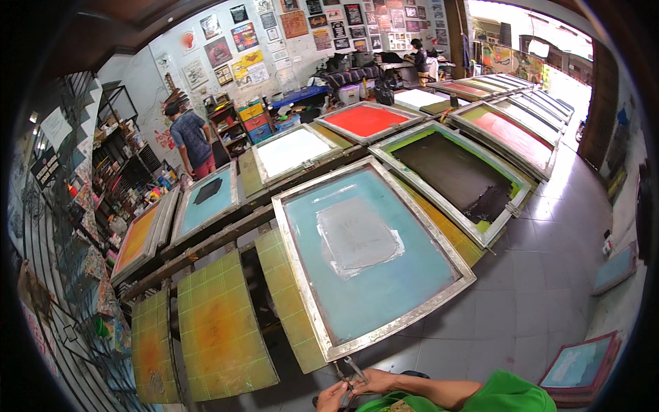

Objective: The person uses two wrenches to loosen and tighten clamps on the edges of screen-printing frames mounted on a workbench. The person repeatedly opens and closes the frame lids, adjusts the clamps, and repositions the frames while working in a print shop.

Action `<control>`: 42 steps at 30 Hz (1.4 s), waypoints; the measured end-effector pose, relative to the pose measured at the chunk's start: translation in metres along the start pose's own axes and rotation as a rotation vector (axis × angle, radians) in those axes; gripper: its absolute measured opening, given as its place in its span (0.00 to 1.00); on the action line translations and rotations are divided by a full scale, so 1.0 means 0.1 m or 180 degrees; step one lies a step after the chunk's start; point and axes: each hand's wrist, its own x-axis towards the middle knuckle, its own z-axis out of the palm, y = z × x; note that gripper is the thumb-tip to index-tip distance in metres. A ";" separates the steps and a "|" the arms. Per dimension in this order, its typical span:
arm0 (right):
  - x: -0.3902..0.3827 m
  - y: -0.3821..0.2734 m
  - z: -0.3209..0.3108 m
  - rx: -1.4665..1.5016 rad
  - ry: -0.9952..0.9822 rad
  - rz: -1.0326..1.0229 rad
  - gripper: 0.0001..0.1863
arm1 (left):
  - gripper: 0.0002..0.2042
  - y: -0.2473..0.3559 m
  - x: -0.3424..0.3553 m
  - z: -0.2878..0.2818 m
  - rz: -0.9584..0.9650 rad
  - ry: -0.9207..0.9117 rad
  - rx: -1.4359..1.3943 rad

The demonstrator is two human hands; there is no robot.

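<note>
At the bottom edge my right hand has its fingers closed around a thin grey metal tool, whose exact kind I cannot make out. Just left of it, my left hand is closed in a pinch at a small dark part, too small to name. Both hands are just below the near corner of a wooden-framed printing screen. This screen has teal mesh and a grey patch of ink in the middle. It is tilted over a yellow-green board.
More yellow-green boards lie to the left. Beyond are screens with black, white and red areas. A person stands by cluttered shelves; another person is farther back. Screens lean at the right wall.
</note>
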 end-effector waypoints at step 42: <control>-0.04 -0.35 0.14 -0.0518 0.0744 0.0679 0.14 | 0.25 -0.48 0.37 -0.07 -0.0404 0.0867 0.0289</control>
